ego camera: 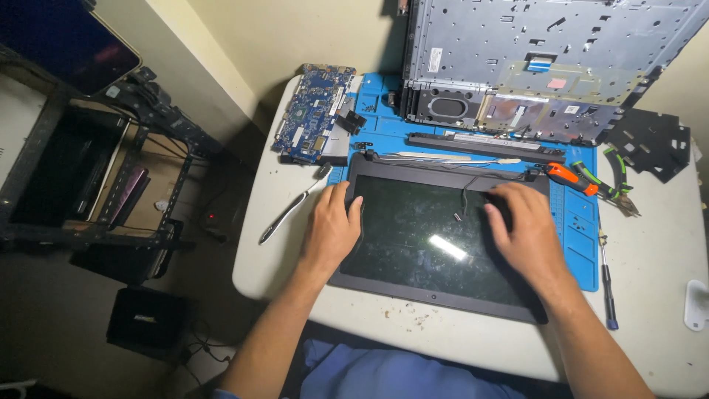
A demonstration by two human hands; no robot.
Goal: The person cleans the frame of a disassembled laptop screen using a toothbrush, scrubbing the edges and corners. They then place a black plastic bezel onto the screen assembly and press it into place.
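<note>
The screen panel (436, 244) lay flat on the blue mat (580, 244), partly overhanging the table (650, 273). Both the left hand (332, 229) and right hand (524, 229) rested open on it, palms down, gripping nothing. It looked thin, light and fragile, likely best held by its bezel edges

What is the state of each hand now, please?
Left hand: open, resting flat on the left edge of the laptop screen panel, holding nothing.
Right hand: open, fingers spread on the panel's upper right, holding nothing.
</note>
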